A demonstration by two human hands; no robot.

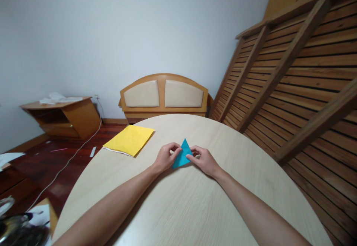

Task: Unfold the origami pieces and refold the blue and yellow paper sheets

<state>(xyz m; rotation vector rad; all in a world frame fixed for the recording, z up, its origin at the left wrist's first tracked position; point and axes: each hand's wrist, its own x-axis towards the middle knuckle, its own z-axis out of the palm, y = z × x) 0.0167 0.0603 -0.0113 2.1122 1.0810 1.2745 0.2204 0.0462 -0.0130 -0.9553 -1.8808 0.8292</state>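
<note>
A round, pale wood-grain surface [195, 201] carries everything within reach, and both forearms stretch across it toward its middle. Beyond the hands, past the far rim, a wooden headboard with two beige padded panels [164, 95] leans against the wall. To the right of the right hand, a slatted dark-wood frame [292, 74] stands tilted. Far to the left of the left hand a low wooden corner shelf [61, 117] sits on the red-brown floor, with a white cable [72, 156] trailing across the boards.

On the surface, ahead and left of the left hand, lies a stack of yellow paper sheets [129, 139], well apart from the fingers.

Between the two hands lies a small blue paper folded into a triangle [182, 156], its point aimed away from the person. The left hand [166, 157] pinches the triangle's left edge between thumb and fingertips; the right hand [203, 159] pinches its right edge the same way. Its lower edge seems to rest on the surface.

The likely risk: if one hand presses harder or slides, the layers could shift and a crease land crooked. The thin paper could also tear at a corner under a tight pinch.
</note>
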